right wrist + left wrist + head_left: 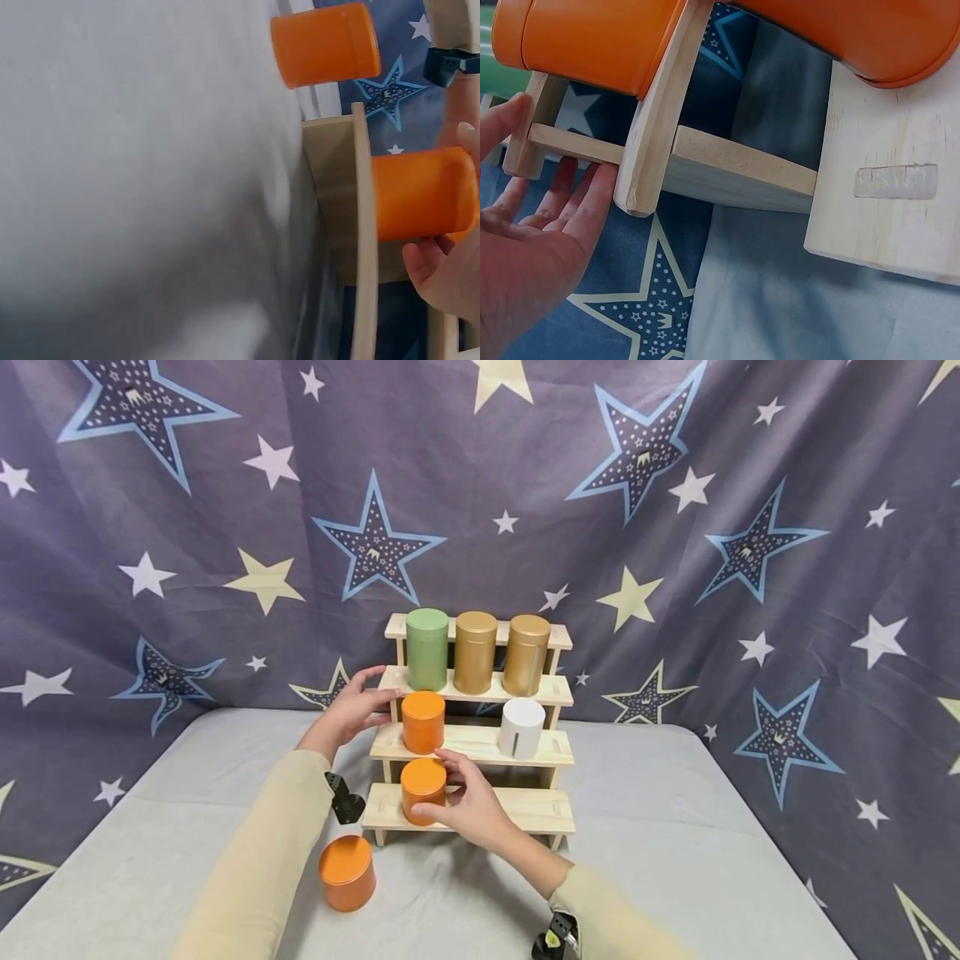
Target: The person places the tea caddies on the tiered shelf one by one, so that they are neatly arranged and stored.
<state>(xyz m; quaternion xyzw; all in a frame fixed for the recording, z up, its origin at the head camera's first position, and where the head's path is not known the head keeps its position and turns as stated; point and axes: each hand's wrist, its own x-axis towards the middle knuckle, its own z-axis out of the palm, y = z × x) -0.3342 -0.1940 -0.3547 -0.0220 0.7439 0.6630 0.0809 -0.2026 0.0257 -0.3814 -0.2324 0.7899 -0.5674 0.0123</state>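
Observation:
A wooden tiered display rack point(525, 810) stands in front of me with round lidded tins on its steps. My right hand point(480, 806) holds an orange tin point(423, 792) at the left of the lowest step, thumb at its front and fingers round its right side. With thumb and fingertips, my left hand point(352, 710) grips the rack's left side near the upper steps; the left wrist view puts them at a wooden upright point(536, 124) and its crossbar point(577, 142). Another orange tin point(423, 723) sits on the second step, left end.
On the grey cloth, left of the rack's front, stands a third orange tin point(347, 872). A white tin point(521, 728) is on the second step's right. Higher up are a green tin point(427, 652) and two gold tins point(475, 653). A star-patterned curtain point(465, 552) hangs behind.

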